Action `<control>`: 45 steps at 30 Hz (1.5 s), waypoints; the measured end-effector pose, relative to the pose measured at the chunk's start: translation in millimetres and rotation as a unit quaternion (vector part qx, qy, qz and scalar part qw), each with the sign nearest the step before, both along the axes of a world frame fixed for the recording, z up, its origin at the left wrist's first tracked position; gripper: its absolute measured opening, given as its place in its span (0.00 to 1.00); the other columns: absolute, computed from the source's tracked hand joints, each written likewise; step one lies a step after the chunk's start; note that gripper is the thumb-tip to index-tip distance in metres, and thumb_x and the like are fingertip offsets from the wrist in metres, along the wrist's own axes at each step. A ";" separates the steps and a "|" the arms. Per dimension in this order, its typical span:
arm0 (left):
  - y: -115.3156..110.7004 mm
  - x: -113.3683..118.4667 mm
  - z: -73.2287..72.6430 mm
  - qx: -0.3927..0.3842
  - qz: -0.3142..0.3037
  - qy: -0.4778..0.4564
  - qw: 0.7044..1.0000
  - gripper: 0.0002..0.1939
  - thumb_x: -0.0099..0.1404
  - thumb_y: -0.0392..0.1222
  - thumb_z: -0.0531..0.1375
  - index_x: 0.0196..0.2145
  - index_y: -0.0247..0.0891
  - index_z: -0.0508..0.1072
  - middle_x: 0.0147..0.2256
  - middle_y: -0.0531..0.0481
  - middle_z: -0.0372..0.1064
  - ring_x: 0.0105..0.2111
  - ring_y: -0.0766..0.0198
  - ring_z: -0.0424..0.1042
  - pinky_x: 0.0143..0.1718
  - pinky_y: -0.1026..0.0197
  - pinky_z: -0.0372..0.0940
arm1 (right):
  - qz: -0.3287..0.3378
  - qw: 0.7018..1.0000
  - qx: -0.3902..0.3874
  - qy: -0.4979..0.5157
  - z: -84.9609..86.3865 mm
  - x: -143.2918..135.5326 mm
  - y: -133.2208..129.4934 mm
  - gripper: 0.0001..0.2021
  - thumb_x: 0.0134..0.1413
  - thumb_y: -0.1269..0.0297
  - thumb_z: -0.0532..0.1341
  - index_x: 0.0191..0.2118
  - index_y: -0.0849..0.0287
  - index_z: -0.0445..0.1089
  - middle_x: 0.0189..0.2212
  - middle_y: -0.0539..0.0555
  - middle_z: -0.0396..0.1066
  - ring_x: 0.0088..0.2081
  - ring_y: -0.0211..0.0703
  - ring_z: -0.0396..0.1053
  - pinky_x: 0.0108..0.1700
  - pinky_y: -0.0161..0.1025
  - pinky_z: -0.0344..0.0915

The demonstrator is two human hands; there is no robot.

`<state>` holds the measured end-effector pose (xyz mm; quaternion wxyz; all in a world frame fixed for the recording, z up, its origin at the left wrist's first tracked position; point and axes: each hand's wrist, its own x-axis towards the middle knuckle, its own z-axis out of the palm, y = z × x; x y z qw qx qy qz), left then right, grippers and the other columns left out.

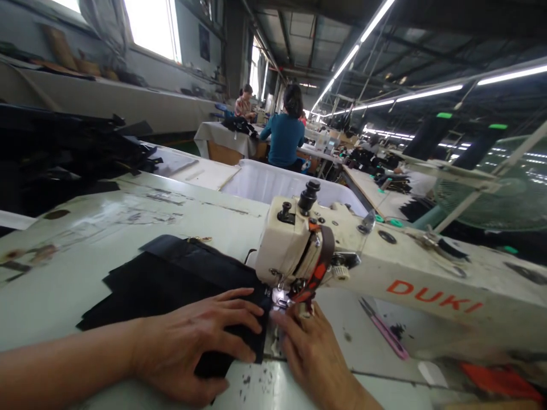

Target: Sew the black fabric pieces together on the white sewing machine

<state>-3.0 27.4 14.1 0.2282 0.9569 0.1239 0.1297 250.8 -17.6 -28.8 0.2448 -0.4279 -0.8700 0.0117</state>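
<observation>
The left hand [192, 347] lies flat, fingers spread, pressing the black fabric [171, 285] on the table [64, 273] at the presser foot [280, 297]. The right hand [311, 353] rests open just beside the needle, grasping nothing. Feeding should stay even, fingertips clear of the sewing machine [384, 267] needle.

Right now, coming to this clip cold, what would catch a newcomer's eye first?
The cream DUKI sewing machine stands out at centre right. At its presser foot, the left hand lies flat on a piece of black fabric, while the right hand rests just right of the needle. Pink-handled snips lie on the table to the right; behind, a person in a teal top sits facing away.
</observation>
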 end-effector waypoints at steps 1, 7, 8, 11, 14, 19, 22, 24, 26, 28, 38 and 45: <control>1.0 0.3 0.6 -0.002 -0.002 0.006 1.000 0.27 0.50 0.33 0.63 0.49 0.44 0.72 0.52 0.47 0.67 0.59 0.52 0.61 0.66 0.45 0.42 | -0.007 1.000 0.008 0.012 -0.6 0.4 0.7 0.20 0.56 0.77 0.54 0.53 0.56 0.66 0.41 0.58 0.69 0.43 0.52 0.65 0.44 0.49 0.66; 1.3 3.1 2.6 -0.002 0.002 0.007 1.000 0.25 0.50 0.33 0.63 0.47 0.45 0.73 0.51 0.48 0.68 0.57 0.51 0.63 0.66 0.43 0.40 | -0.018 0.998 -0.037 -0.038 -6.0 -2.9 6.6 0.25 0.58 0.78 0.53 0.59 0.51 0.61 0.49 0.58 0.66 0.49 0.54 0.63 0.51 0.55 0.65; 0.9 3.1 2.6 0.001 0.005 0.004 1.000 0.25 0.49 0.33 0.63 0.47 0.45 0.73 0.51 0.48 0.69 0.57 0.51 0.62 0.66 0.42 0.39 | -0.019 0.998 -0.043 -0.050 -6.4 -3.8 6.8 0.25 0.58 0.77 0.54 0.59 0.51 0.61 0.49 0.57 0.67 0.49 0.55 0.63 0.52 0.56 0.64; -0.1 2.0 2.6 0.010 0.005 0.001 1.000 0.24 0.51 0.33 0.62 0.47 0.44 0.73 0.51 0.48 0.68 0.58 0.51 0.61 0.67 0.43 0.36 | -0.032 0.996 -0.045 -0.063 -6.4 -4.9 5.4 0.24 0.58 0.78 0.55 0.58 0.53 0.64 0.48 0.57 0.68 0.49 0.55 0.64 0.54 0.57 0.63; 0.0 0.2 2.1 0.004 0.001 0.008 1.000 0.24 0.52 0.33 0.62 0.48 0.44 0.72 0.53 0.48 0.67 0.58 0.54 0.62 0.67 0.45 0.34 | -0.036 0.997 -0.039 -0.059 -6.8 -3.4 3.0 0.24 0.57 0.79 0.55 0.57 0.53 0.65 0.48 0.57 0.68 0.49 0.54 0.64 0.55 0.57 0.63; 1.5 -1.5 0.6 -0.008 0.005 0.032 0.999 0.25 0.51 0.34 0.63 0.49 0.46 0.72 0.53 0.49 0.66 0.59 0.54 0.60 0.67 0.44 0.31 | -0.035 0.997 -0.023 -0.057 -9.4 -0.9 2.3 0.25 0.55 0.80 0.56 0.57 0.53 0.66 0.47 0.57 0.69 0.50 0.55 0.64 0.54 0.57 0.64; 3.0 -1.3 0.8 -0.011 0.003 0.034 0.999 0.25 0.52 0.34 0.64 0.49 0.46 0.72 0.53 0.50 0.66 0.59 0.54 0.61 0.67 0.45 0.29 | -0.033 0.998 -0.015 -0.060 -9.8 -1.2 3.6 0.26 0.54 0.81 0.56 0.58 0.54 0.64 0.46 0.57 0.69 0.47 0.54 0.66 0.51 0.56 0.66; 4.9 -1.2 1.1 -0.011 0.001 0.034 0.999 0.26 0.52 0.34 0.64 0.49 0.47 0.72 0.53 0.49 0.66 0.59 0.55 0.61 0.67 0.45 0.30 | -0.031 0.998 -0.010 -0.058 -8.6 -1.9 4.1 0.27 0.53 0.81 0.56 0.58 0.54 0.65 0.46 0.57 0.69 0.46 0.54 0.67 0.49 0.55 0.68; 7.8 -1.2 1.0 -0.011 -0.001 0.035 0.999 0.26 0.52 0.34 0.64 0.50 0.47 0.72 0.54 0.49 0.66 0.59 0.54 0.61 0.67 0.46 0.31 | -0.032 0.998 -0.006 -0.051 -6.2 -2.7 4.2 0.26 0.53 0.81 0.55 0.56 0.54 0.66 0.45 0.58 0.70 0.45 0.53 0.67 0.47 0.53 0.69; 11.5 -1.2 0.5 -0.012 -0.001 0.038 0.999 0.27 0.52 0.34 0.64 0.50 0.48 0.72 0.55 0.49 0.65 0.60 0.54 0.60 0.67 0.45 0.31 | -0.033 0.999 -0.002 -0.038 -3.4 -3.4 4.0 0.24 0.53 0.81 0.55 0.54 0.55 0.68 0.42 0.58 0.70 0.43 0.52 0.68 0.44 0.51 0.70; 27.9 1.1 -5.2 0.040 0.003 0.006 0.999 0.27 0.51 0.35 0.63 0.51 0.46 0.71 0.55 0.48 0.66 0.57 0.51 0.64 0.66 0.44 0.40 | -0.049 0.998 -0.007 0.029 -2.9 -0.3 2.9 0.19 0.54 0.79 0.54 0.48 0.55 0.71 0.43 0.58 0.69 0.44 0.51 0.66 0.46 0.50 0.68; 26.6 2.2 -6.0 0.107 -0.004 -0.027 0.994 0.28 0.53 0.36 0.61 0.52 0.44 0.68 0.54 0.46 0.67 0.56 0.49 0.62 0.66 0.43 0.36 | 0.037 0.999 -0.010 0.012 8.2 1.3 -2.2 0.19 0.57 0.76 0.54 0.51 0.54 0.68 0.44 0.55 0.70 0.46 0.50 0.65 0.51 0.49 0.63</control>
